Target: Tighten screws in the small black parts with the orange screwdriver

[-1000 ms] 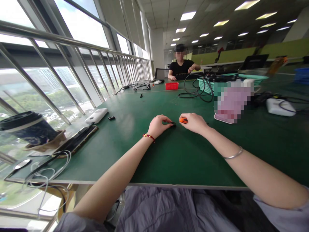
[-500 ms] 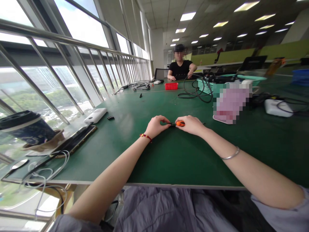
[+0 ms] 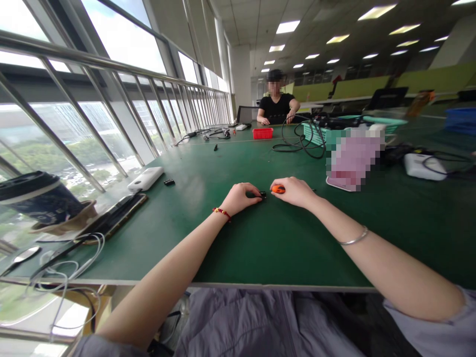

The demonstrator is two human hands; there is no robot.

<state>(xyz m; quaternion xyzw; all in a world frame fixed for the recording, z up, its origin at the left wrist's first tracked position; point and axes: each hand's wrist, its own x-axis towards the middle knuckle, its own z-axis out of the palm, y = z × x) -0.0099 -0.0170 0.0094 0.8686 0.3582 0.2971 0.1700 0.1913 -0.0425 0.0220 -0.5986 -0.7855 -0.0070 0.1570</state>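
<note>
Over the green tabletop [image 3: 282, 248], my left hand [image 3: 241, 197] pinches a small black piece [image 3: 263, 194] between thumb and fingertips; its exact kind is too small to tell. Just to the right, my right hand [image 3: 295, 192] is closed around an orange-and-black screwdriver [image 3: 278, 189]. The rounded handle end faces the black piece, and a thin dark tip shows beyond the hand's far side. A narrow gap separates the two things. Most of the screwdriver is hidden by my fingers.
Left of my hands lie a small black part [image 3: 169, 182], a white power bank [image 3: 146, 179], a phone [image 3: 117, 218] and a cup [image 3: 40, 198]. Farther off are a red tray [image 3: 262, 133], a green basket [image 3: 314, 134] with cables, and a pink-cased phone [image 3: 351, 161]. A person [image 3: 275, 104] sits opposite.
My left hand has shifted slightly left with the black piece, so a gap now shows between it and the screwdriver handle. My right hand has hardly moved.
</note>
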